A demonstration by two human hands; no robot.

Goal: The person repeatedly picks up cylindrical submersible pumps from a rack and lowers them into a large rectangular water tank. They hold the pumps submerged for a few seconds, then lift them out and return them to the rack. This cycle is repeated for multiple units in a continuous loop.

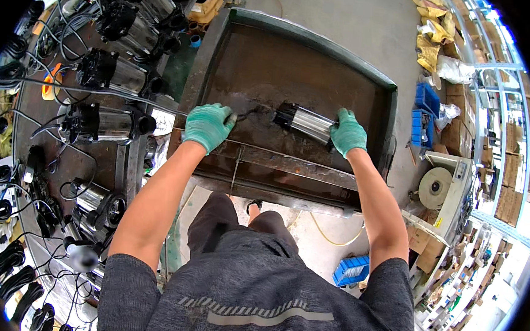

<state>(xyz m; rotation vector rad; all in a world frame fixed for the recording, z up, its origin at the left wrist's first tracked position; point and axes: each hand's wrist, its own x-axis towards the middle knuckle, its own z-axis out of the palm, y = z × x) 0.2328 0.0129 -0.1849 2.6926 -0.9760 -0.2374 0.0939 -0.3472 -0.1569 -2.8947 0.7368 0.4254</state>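
A submersible pump [310,123] with a shiny steel body and black ends lies on its side at the brown water in a metal tank [296,161]. Its right end is gripped by my right hand [348,134], in a green glove. My left hand [207,127], gloved the same way, is closed around a black cable [244,113] near the tank's left wall. That cable runs from the pump's left end to my hand, and a dark line continues leftward over the bench. How deep the pump sits in the murky water I cannot tell.
On the left, a workbench [108,161] carries several similar pumps [111,124], coiled cables and an orange tape roll [52,82]. Blue bins [425,118] and cartons stand at the right, near a machine with a white reel [434,188]. Another blue bin [351,270] and a yellow hose [337,243] are on the floor.
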